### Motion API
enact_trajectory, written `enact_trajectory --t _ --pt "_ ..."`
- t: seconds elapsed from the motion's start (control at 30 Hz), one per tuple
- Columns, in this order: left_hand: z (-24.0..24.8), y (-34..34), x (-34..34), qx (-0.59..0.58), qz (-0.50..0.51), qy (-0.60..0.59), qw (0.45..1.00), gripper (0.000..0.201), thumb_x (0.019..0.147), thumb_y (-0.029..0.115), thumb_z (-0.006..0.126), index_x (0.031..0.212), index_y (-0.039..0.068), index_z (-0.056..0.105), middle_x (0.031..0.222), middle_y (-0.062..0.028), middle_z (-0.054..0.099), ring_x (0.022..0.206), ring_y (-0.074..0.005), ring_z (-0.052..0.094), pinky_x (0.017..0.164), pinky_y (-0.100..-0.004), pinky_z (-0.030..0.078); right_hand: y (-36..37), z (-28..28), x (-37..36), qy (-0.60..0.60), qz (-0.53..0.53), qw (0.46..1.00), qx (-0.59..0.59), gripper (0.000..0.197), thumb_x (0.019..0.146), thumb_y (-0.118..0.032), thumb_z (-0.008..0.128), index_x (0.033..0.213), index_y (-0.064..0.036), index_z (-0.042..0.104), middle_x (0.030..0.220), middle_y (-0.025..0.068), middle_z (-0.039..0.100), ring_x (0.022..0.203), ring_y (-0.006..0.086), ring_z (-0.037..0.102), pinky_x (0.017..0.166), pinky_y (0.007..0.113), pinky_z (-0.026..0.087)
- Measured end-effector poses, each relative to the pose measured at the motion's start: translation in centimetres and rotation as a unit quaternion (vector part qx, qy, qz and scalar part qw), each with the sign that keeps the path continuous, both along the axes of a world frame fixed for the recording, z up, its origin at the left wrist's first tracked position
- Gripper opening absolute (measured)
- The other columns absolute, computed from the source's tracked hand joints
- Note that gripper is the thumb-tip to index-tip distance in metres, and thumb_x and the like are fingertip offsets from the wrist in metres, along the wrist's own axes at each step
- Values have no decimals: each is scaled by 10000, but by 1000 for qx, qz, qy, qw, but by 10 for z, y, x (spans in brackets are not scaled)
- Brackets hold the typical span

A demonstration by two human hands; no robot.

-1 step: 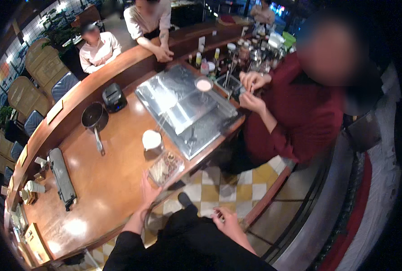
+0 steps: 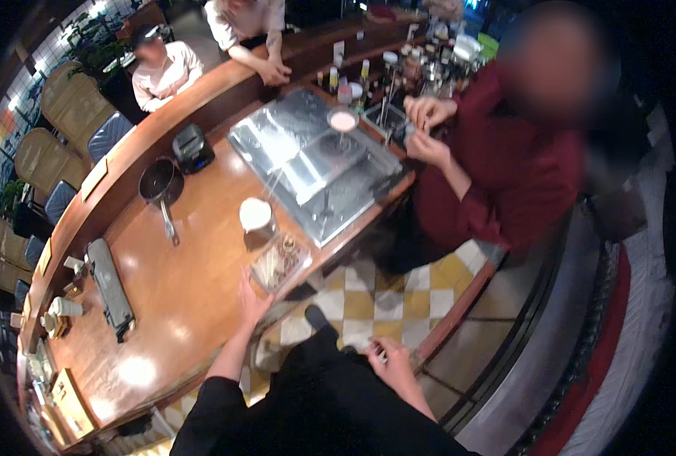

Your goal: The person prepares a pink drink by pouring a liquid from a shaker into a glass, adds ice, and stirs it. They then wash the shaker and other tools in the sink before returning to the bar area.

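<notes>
So the left hand (image 2: 255, 296) is right up against the clear tray (image 2: 291, 276), at its near corner, fingers stretched along the side. Can't tell if it's actually gripping or just touching. The right hand (image 2: 391, 365) hangs off the desk (image 2: 209, 247), over the floor, fingers loosely curled; too blurry to say if anything's in it. The tray sits at the near edge of the desk with pale food and a small brown bit inside. Just past it is a white tub (image 2: 255, 212), then a big shiny metal plate (image 2: 266, 144). Further left there's a dark pan (image 2: 160, 181), a black box-shaped machine (image 2: 191, 147) near it, and a long grey case (image 2: 110, 292).
</notes>
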State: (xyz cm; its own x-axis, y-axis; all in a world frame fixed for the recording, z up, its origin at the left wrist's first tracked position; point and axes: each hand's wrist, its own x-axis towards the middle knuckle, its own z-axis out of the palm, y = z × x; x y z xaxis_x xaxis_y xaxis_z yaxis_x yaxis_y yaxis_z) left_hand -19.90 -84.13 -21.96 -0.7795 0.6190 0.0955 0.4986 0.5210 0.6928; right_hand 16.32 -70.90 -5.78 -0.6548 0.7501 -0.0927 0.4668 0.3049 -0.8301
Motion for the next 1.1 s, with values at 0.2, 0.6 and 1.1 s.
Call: enact_trajectory --t 0.2,0.6,1.1 --pt "23 25 0 46 -19 -6 999 1354 585 372 919 1551 -26 56 1500 -249 382 1391 -385 364 1153 -454 294 -13 10 33 -19 -25 999 -7 259 834 -126 744 1038 11 659 909 205 665 744 338 660 676 398 531" --pt "-2 2 -10 -9 -23 41 999 1326 591 488 893 1538 -35 126 1453 -244 418 1339 -408 388 1136 -505 275 18 14 -10 -32 80 995 44 287 871 -160 710 1110 -21 635 961 210 641 815 370 669 724 439 538" --pt "-10 9 -33 -185 -54 33 981 1369 485 671 863 1430 -132 283 1366 -277 469 1306 -384 437 1118 -462 320 68 -10 -139 -29 115 993 -10 320 901 -234 694 1165 -71 616 1055 181 630 882 386 663 773 463 542"
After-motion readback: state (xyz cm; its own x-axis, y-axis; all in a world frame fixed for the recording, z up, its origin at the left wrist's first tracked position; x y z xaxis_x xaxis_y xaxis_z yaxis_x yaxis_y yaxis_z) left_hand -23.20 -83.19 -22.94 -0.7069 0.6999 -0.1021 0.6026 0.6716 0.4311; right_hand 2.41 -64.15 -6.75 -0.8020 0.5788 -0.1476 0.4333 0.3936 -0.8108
